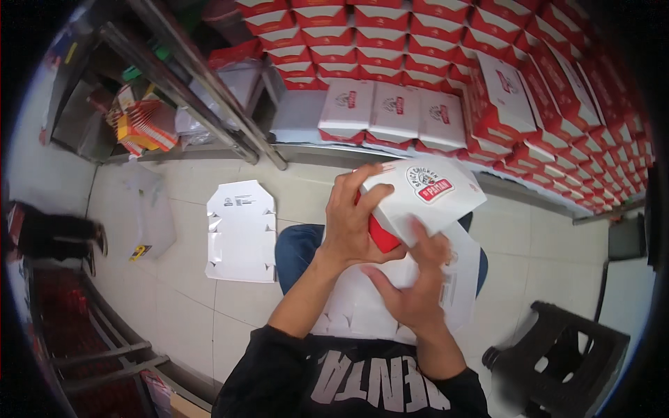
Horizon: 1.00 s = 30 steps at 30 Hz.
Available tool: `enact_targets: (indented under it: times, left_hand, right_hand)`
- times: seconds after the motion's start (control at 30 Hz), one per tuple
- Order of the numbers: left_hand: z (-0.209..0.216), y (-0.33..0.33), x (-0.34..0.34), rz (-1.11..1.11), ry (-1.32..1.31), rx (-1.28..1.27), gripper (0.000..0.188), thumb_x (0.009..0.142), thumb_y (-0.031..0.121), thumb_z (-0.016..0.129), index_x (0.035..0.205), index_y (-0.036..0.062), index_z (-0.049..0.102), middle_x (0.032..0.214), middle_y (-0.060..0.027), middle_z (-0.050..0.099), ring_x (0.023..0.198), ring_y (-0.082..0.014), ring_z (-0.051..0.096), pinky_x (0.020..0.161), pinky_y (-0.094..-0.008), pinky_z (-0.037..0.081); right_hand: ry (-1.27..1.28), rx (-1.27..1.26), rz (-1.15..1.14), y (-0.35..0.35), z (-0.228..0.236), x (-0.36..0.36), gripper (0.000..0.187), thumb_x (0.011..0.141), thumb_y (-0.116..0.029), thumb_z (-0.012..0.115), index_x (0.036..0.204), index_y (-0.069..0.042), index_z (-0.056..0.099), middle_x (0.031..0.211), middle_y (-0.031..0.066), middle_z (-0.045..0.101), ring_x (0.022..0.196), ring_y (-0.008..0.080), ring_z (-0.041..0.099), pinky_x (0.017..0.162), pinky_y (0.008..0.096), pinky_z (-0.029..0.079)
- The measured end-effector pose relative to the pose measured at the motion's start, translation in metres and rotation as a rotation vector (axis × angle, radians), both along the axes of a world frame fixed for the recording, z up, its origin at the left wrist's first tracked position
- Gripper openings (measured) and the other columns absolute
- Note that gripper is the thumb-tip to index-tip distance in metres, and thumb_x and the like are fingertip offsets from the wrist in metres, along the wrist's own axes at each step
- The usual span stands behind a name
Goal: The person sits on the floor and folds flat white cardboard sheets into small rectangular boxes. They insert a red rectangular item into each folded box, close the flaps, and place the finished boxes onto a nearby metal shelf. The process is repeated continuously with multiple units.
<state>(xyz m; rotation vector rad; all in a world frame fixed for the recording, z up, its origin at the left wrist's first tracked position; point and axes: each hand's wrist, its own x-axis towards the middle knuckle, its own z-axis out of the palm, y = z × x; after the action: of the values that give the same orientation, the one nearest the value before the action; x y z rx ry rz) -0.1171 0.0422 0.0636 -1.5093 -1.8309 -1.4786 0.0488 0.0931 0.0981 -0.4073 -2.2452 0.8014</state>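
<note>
Above my lap, my left hand (348, 223) grips a folded white and red cardboard food box (453, 184) by its left side, fingers over the top edge and the palm against the red side. The box is tilted, with a printed logo on its white lid. Close to its lower edge is my right hand (414, 282), thumb spread away from the fingers and the fingers smeared by motion. Whether those fingertips touch the box is unclear. Flat white box blanks (355, 299) with cut notches lie across my lap under both hands.
Another flat blank (240, 240) lies on the tiled floor to the left. Finished boxes (394, 111) stand in a row ahead, before tall red and white stacks (383, 38). A dark plastic stool (557, 362) is at lower right, a clear bin (150, 209) at left. Metal posts (202, 83) rise at upper left.
</note>
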Motion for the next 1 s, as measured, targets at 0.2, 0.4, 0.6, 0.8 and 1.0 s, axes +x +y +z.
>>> enact_targets:
  times: [0.2, 0.4, 0.6, 0.8, 1.0]
  left_hand:
    - [-0.022, -0.039, -0.019, -0.095, -0.408, 0.068, 0.068, 0.062, 0.039, 0.087, 0.111, 0.0024, 0.058, 0.102, -0.0105, 0.062, 0.092, -0.0236, 0.057, 0.079, -0.0331, 0.048]
    - [-0.031, -0.039, 0.001, -0.11, -0.467, 0.083, 0.101, 0.064, 0.055, 0.092, 0.133, 0.0012, 0.04, 0.111, -0.0148, 0.063, 0.103, -0.0229, 0.063, 0.094, -0.0364, 0.047]
    - [-0.03, -0.053, 0.003, -0.046, -0.939, 0.165, 0.101, 0.066, 0.036, 0.096, 0.141, 0.0042, 0.034, 0.116, -0.0144, 0.06, 0.108, -0.0259, 0.063, 0.103, -0.041, 0.046]
    - [-0.006, -0.063, -0.003, -0.1, -0.7, -0.036, 0.067, 0.065, 0.016, 0.096, 0.114, 0.0045, 0.053, 0.108, -0.0114, 0.065, 0.097, -0.0209, 0.067, 0.087, -0.0362, 0.056]
    - [-0.034, -0.073, -0.016, -0.438, -1.347, 0.111, 0.057, 0.059, 0.012, 0.099, 0.089, 0.01, 0.051, 0.1, -0.0089, 0.065, 0.088, -0.0151, 0.064, 0.077, -0.0281, 0.053]
  right_hand:
    - [-0.041, -0.2, -0.063, 0.084, 0.001, 0.021, 0.115, 0.051, -0.024, 0.098, 0.148, -0.003, 0.04, 0.147, 0.02, 0.049, 0.14, 0.0304, 0.044, 0.117, 0.0443, 0.032]
    - [-0.099, -0.789, 0.194, 0.099, -0.049, 0.023, 0.122, 0.048, -0.01, 0.098, 0.152, -0.004, 0.035, 0.138, 0.0204, 0.057, 0.128, 0.028, 0.057, 0.11, 0.0413, 0.044]
    - [-0.102, -1.007, 0.18, 0.08, -0.05, 0.019, 0.101, 0.067, -0.006, 0.091, 0.151, -0.002, 0.036, 0.144, 0.0191, 0.052, 0.13, 0.0287, 0.054, 0.108, 0.0415, 0.044]
    - [-0.001, -0.755, 0.258, 0.06, -0.035, 0.019, 0.059, 0.097, -0.027, 0.066, 0.145, 0.0, 0.047, 0.135, 0.0152, 0.047, 0.125, 0.0228, 0.046, 0.105, 0.0357, 0.037]
    - [0.305, -0.281, 0.459, 0.051, -0.028, 0.016, 0.04, 0.099, -0.033, 0.062, 0.12, -0.001, 0.052, 0.115, 0.0155, 0.04, 0.104, 0.0258, 0.043, 0.1, 0.0415, 0.036]
